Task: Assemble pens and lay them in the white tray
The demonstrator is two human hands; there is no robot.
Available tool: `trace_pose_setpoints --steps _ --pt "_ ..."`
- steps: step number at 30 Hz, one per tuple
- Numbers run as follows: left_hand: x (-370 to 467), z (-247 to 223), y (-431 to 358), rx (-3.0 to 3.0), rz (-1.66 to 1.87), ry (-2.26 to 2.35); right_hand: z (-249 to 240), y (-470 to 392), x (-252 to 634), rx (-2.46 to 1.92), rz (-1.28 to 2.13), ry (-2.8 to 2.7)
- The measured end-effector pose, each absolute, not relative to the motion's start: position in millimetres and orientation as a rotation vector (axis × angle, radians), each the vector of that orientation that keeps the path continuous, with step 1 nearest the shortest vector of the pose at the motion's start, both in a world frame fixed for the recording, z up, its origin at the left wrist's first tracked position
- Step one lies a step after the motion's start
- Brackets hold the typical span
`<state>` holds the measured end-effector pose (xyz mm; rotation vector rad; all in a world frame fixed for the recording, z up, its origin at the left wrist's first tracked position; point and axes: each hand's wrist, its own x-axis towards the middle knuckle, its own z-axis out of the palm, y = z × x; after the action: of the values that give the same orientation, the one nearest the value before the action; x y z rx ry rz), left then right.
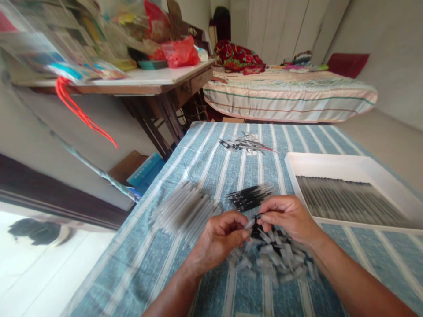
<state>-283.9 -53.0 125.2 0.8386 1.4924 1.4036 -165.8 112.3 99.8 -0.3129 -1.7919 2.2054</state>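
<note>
Over a heap of small translucent caps (276, 259), my left hand (226, 233) pinches one clear cap (250, 223). My right hand (286, 215) meets it from the right, thumb and finger closed on a small black piece (257, 216). The two pieces are close together; whether they touch is too blurred to tell. Just beyond my hands lies a bundle of thin black rods (247, 198). To the left is a pile of translucent pen barrels (187, 211). A white box (330, 160) at the right holds a row of greyish pens (346, 200).
Loose thin dark pieces (246, 143) lie near the far side of the striped tablecloth (172, 246). A side table (139, 81) with plastic bags stands at the back left. Behind is a bed (291, 97). A black and white animal (36, 231) lies on the floor.
</note>
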Motion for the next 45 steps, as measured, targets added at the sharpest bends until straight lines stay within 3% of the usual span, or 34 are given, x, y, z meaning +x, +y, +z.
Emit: trace_pose_setpoints --steps 36,45 --pt "-286.0 122.1 -54.5 0.822 1.343 1.465 98.2 98.5 -171.9 -0.286 2.285 -1.746" --pt "-285.8 121.8 -53.2 0.81 1.322 1.493 106.5 107.3 -169.8 -0.229 1.862 -2.176"
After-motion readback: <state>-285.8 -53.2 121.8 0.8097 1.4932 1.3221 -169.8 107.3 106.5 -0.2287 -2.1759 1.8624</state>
